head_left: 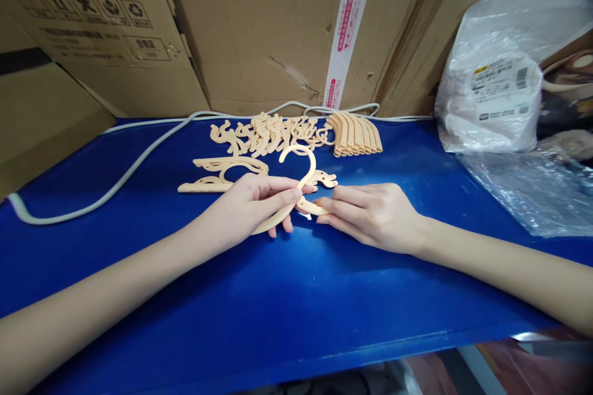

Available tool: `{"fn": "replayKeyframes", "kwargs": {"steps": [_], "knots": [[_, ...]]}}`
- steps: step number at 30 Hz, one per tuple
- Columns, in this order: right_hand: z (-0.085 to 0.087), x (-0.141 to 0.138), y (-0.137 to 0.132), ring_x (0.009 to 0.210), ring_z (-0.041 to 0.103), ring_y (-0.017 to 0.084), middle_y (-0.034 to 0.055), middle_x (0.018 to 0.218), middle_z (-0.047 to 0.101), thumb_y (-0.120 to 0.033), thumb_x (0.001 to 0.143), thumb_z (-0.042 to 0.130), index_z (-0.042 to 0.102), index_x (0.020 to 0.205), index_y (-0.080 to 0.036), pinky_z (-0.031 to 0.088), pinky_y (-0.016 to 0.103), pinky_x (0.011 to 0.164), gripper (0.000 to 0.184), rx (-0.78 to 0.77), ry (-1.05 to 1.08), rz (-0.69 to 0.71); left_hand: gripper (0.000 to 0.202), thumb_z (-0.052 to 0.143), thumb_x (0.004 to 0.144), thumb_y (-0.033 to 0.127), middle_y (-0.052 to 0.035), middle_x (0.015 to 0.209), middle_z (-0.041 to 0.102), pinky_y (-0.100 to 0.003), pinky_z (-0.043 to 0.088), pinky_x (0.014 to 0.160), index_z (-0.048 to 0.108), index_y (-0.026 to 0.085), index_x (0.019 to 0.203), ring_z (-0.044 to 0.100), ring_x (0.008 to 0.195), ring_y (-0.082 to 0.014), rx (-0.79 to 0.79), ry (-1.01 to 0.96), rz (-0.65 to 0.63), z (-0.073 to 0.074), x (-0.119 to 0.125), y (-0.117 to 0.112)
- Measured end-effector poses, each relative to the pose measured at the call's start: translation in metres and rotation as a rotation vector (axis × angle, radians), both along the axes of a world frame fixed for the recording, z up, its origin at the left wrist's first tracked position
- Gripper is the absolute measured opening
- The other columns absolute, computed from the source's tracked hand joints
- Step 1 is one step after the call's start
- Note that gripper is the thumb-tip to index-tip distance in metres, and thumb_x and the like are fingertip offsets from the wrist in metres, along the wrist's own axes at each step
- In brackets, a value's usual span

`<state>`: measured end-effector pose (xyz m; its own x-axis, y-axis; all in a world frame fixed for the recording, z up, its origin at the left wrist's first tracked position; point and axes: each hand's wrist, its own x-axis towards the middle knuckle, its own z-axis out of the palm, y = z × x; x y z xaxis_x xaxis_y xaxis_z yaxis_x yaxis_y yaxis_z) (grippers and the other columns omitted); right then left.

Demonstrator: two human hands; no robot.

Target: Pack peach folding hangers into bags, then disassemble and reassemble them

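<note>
A cream plastic clothes hanger (311, 166) is held between both hands above the blue table, its hook pointing up. My left hand (252, 200) pinches it just below the hook, with one arm of the hanger running down under the palm. The fingers of my right hand (375, 213) are closed on the short piece that sticks out to the right, and they hide its far end. Just behind my left hand lie more hanger parts (204, 185), and a small cream piece (328, 179) shows behind the hook.
A heap of loose hooks (271, 133) and a neat row of curved hanger arms (356, 134) lie at the back. A white cable (139, 160) curves along the left and rear. Cardboard boxes (278, 31) wall the table's far side. Clear plastic bags (491, 92) fill the right.
</note>
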<state>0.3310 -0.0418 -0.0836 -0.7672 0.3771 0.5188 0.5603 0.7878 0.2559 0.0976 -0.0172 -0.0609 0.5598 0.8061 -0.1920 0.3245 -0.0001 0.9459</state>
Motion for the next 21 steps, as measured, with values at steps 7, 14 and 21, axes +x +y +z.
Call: {"fn": "replayKeyframes", "kwargs": {"steps": [7, 14, 21], "knots": [[0.0002, 0.0006, 0.0005, 0.063, 0.065, 0.009, -0.0008, 0.075, 0.068, -0.030, 0.104, 0.050, 0.073, 0.095, -0.015, 0.040, 0.024, 0.054, 0.029, -0.019, 0.015, -0.009, 0.038, 0.057, 0.090, 0.038, -0.0054, 0.080, 0.073, -0.016, 0.048, 0.043, 0.071, 0.011, 0.113, 0.062, 0.055, -0.0105, 0.012, -0.024, -0.015, 0.0014, 0.0013, -0.0020], [0.0006, 0.0007, -0.0002, 0.061, 0.061, 0.008, -0.0010, 0.073, 0.066, -0.033, 0.105, 0.046, 0.072, 0.094, -0.017, 0.037, 0.023, 0.053, 0.033, -0.058, 0.019, -0.020, 0.035, 0.056, 0.090, 0.037, -0.0044, 0.077, 0.071, -0.015, 0.046, 0.042, 0.071, 0.011, 0.109, 0.061, 0.052, -0.0095, 0.027, -0.039, -0.022, 0.0007, 0.0016, -0.0016], [0.0008, 0.0016, 0.0011, 0.062, 0.061, 0.008, 0.0000, 0.078, 0.068, -0.034, 0.106, 0.044, 0.073, 0.101, -0.016, 0.036, 0.023, 0.052, 0.035, -0.143, 0.026, -0.025, 0.036, 0.057, 0.090, 0.041, -0.0050, 0.078, 0.072, -0.016, 0.046, 0.042, 0.071, 0.012, 0.106, 0.060, 0.052, -0.0101, 0.044, -0.016, -0.013, -0.0015, 0.0006, -0.0020]]}}
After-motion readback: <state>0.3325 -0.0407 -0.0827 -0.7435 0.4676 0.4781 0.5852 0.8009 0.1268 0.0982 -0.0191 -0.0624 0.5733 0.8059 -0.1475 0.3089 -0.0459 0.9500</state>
